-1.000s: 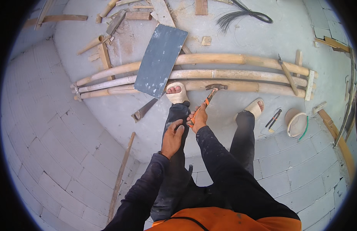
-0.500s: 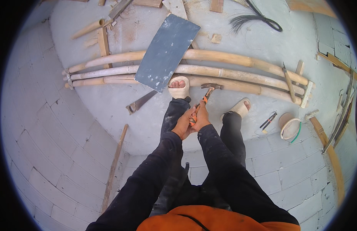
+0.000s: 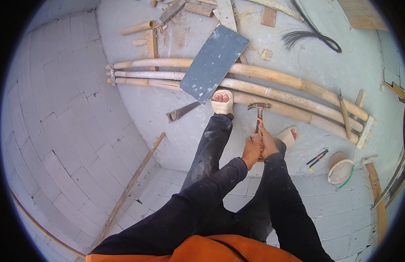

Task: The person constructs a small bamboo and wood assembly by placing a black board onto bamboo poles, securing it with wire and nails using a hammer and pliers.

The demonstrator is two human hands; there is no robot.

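Observation:
Both hands are closed round the lower handle of a claw hammer (image 3: 259, 117) with an orange and black grip. My left hand (image 3: 251, 153) presses against the grip from the left, and my right hand (image 3: 268, 145) wraps it from the right. The steel head points away from me, appearing over the nearest of three long bamboo poles (image 3: 290, 97); I cannot tell whether it touches. A dark grey board (image 3: 216, 62) lies slantwise across the poles. My left slipper (image 3: 223, 105) is beside the board's near corner. A handsaw (image 3: 182, 112) lies partly hidden, close to that corner.
A chisel-like wooden-handled tool (image 3: 345, 115) rests across the poles' right end, near a white end strip (image 3: 365, 132). Pincers (image 3: 318, 159) and a bucket (image 3: 340, 169) are at right. Black wire (image 3: 314, 34) and wood scraps (image 3: 269, 17) lie beyond. A stick (image 3: 132, 185) leans left.
The view has shifted, so the floor items appear farther right. The hammer has swung from a rightward slant to nearly straight ahead. Both hands still hold it.

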